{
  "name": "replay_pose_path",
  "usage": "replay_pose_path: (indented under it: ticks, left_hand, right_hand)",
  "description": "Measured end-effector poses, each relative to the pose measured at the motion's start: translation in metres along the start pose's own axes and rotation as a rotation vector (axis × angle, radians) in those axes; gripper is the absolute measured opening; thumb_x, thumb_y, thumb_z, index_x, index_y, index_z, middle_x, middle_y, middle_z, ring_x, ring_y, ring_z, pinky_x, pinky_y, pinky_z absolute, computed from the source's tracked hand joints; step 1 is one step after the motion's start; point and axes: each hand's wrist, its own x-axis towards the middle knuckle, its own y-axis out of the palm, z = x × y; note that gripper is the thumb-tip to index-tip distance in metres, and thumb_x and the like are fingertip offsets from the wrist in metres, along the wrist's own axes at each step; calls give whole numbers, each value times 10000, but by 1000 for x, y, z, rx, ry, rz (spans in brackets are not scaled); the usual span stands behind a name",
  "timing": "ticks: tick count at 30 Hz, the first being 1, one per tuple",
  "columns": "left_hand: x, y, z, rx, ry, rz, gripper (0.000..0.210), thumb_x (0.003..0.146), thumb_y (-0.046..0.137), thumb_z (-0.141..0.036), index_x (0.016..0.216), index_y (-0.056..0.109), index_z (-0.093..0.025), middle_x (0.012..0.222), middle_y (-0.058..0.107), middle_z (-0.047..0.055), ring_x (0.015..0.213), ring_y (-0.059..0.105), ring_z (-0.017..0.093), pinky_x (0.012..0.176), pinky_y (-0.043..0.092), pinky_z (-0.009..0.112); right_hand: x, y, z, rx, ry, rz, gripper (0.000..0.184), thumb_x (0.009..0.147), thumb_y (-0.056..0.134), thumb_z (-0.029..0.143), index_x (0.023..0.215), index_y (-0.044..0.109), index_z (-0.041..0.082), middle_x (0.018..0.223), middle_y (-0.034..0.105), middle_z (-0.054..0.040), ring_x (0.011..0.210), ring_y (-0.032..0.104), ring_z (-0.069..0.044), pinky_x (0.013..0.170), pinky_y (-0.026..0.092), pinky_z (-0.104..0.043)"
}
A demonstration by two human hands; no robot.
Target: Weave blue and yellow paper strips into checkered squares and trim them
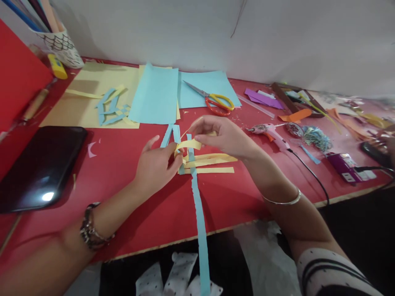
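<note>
My right hand [228, 133] pinches a curved yellow paper strip [190, 144] between thumb and fingers. My left hand [154, 166] is closed around the strip's other end, where yellow and blue strips cross; its fingertips partly hide the crossing. A long light-blue paper strip [199, 213] runs from there toward me and hangs over the table's front edge. More yellow strips [212, 159] lie to the right, beneath my right hand. Short blue strip ends [167, 135] stick out beyond my left fingers.
Scissors [212, 98] rest on blue paper sheets [156, 94]. Woven strips [114, 107] lie on a yellow sheet [70, 113]. A black tablet-like device [46, 164] sits left. A pink glue gun [273, 133] and purple power adapter [344, 166] lie right, near another person's hand [385, 142].
</note>
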Motion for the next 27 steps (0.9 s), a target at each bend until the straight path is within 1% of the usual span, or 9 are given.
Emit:
replay_pose_path:
  ticks: [4,8,11,15,18,21,24,26,27]
  left_hand:
    - [-1,0,1,-18,-20,-1,288,783,277,-320,650,509,-212,411,441,-53,451,507,144,1009,306,416]
    - [-1,-1,0,-71,-20,20,280,758,316,-372,696,539,-213,423,489,-43,496,548,164,975,333,444]
    - [-2,-2,0,-90,-11,5,278,756,337,-394,644,519,-217,423,497,-39,473,534,158,977,333,450]
    - [-2,0,4,-106,11,-7,288,791,277,-303,618,493,-222,429,516,-44,466,533,147,997,322,441]
    - [-2,1,6,-107,35,3,345,817,216,-253,666,524,-219,483,572,-28,529,572,155,993,325,438]
    - [-1,-1,6,-90,41,23,373,823,200,-240,627,517,-214,495,577,-12,537,569,161,985,329,451]
    - [0,-2,5,-117,39,36,377,822,201,-223,589,498,-213,476,547,-18,536,564,156,991,325,456]
    - [-1,-2,5,-158,41,32,373,818,207,-206,586,499,-213,489,556,-21,575,581,155,1003,316,451]
    - [-1,-1,5,-174,36,31,368,812,212,-195,585,502,-213,498,566,-20,601,591,156,1014,302,453]
  right_hand:
    - [6,9,-1,41,8,15,104,752,524,88,831,551,150,695,541,28,661,523,-69,635,425,-223]
    - [10,16,-2,59,43,29,137,749,545,96,869,537,163,729,559,19,693,546,-80,646,440,-223]
    - [12,21,-4,108,60,55,147,757,557,131,890,521,184,757,579,10,732,566,-95,654,453,-228]
    - [11,25,-8,250,61,140,148,770,532,127,902,499,183,793,602,-8,773,584,-104,667,465,-229]
    - [6,22,-9,254,35,157,193,801,439,81,963,486,176,832,609,-16,797,588,-96,714,467,-239]
    - [-6,13,-9,154,9,100,263,802,380,54,1013,479,175,848,601,-18,833,586,-101,763,462,-262]
    - [-26,6,-5,-93,-83,95,302,789,426,92,1070,490,181,963,592,-46,898,562,-127,819,443,-301]
    - [-44,6,-1,-315,-177,244,393,765,515,154,1155,483,194,1131,551,-82,1054,490,-178,914,385,-365]
    - [-53,8,1,-417,-210,362,472,746,557,182,1208,462,197,1208,512,-101,1130,433,-209,952,346,-405]
